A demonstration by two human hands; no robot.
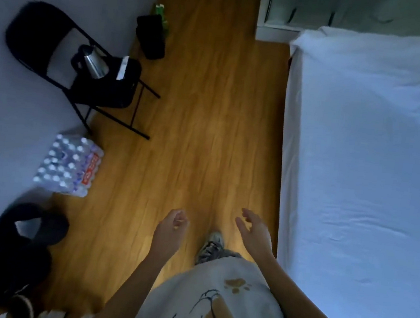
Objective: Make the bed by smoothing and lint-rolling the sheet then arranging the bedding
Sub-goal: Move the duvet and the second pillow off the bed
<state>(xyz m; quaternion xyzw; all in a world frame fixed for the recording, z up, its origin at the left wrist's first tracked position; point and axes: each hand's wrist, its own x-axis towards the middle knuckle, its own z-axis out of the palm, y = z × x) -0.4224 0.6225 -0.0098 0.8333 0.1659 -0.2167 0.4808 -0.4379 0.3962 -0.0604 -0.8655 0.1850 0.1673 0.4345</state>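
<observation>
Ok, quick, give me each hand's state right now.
Left hand: fingers loosely curled, holding nothing, over the floor.
Right hand: open, fingers spread, holding nothing, beside the bed.

One head camera, looking steeply down from standing height. Floor [193, 131] fills the middle, bed [371, 177] runs along the right.

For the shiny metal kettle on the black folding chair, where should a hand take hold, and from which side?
Grip the dark looped handle of the shiny metal kettle, on its wall-facing side. The body stands on the black folding chair seat and tapers upward, so the handle gives the surer hold. Approach from above.
</observation>
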